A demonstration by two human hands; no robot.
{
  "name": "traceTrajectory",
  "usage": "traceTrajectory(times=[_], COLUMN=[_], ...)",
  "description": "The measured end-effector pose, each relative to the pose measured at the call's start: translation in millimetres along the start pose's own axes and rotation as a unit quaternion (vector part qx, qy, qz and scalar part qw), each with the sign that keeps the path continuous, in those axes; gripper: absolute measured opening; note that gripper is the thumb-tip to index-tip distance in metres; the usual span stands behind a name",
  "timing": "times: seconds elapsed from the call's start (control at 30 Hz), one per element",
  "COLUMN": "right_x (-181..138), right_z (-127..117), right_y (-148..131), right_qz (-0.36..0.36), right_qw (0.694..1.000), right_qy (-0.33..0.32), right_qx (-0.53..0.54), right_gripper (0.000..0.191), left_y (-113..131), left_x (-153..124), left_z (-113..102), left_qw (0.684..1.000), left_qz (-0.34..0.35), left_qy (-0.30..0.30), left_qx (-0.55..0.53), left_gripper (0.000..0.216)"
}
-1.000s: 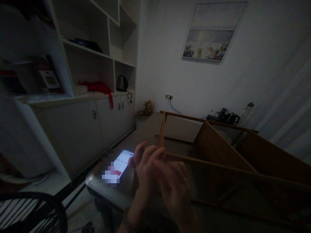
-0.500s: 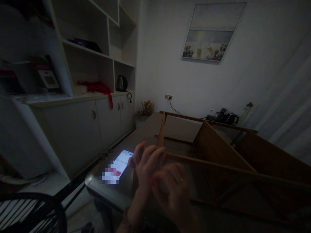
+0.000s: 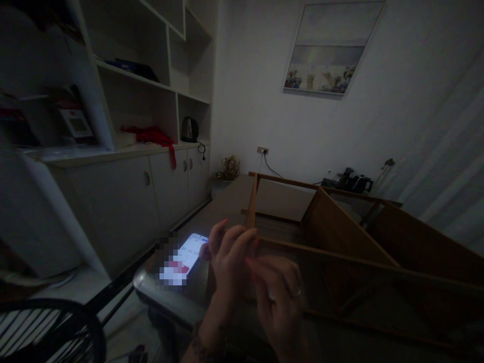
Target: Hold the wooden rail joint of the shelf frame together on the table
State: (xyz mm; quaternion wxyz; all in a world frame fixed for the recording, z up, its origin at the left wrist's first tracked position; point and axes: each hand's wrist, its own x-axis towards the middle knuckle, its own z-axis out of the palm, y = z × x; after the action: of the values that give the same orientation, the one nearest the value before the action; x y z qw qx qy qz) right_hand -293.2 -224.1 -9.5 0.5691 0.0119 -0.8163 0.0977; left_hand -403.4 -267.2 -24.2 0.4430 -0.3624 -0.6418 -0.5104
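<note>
My left hand [image 3: 231,254] is raised over the table's near end, its fingers curled and thumb toward the phone. My right hand [image 3: 278,295], a ring on one finger, is in a pinch just right of it, the fingertips close to the left fingertips. Whatever lies between the fingers is too dark and small to make out. Beyond both hands, a brown wooden frame with shelf boards [image 3: 348,227] lies on its side. A lit phone [image 3: 190,253] showing a timer rests on the table left of my left hand.
The table [image 3: 230,201] has a rounded metallic near corner. A black fan-like grille [image 3: 49,333] stands at lower left. White cabinets [image 3: 121,217] line the left, with a kettle [image 3: 189,129] and red cloth [image 3: 151,135] on top. Dark pots [image 3: 353,181] stand behind the frame.
My right hand has shifted to the right, away from my left wrist, and its fingers now point toward the left fingertips. My left hand has hardly moved.
</note>
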Motion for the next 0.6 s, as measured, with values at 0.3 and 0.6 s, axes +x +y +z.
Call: traceTrajectory(times=[0.3, 0.6], right_x=[14, -2], right_z=[12, 17], right_y=[-10, -5], right_qz=[0.151, 0.098], right_qw=[0.981, 0.991], right_qy=[-0.006, 0.049], right_qx=[0.125, 0.082], right_gripper=[0.025, 0.009], left_y=[-4, 0], left_x=[-4, 0], left_z=[-2, -2], left_qw=[1.0, 1.0], left_qz=[-0.009, -0.01], left_qy=[-0.025, -0.01], left_qx=[0.01, -0.001], left_gripper=[0.015, 0.012])
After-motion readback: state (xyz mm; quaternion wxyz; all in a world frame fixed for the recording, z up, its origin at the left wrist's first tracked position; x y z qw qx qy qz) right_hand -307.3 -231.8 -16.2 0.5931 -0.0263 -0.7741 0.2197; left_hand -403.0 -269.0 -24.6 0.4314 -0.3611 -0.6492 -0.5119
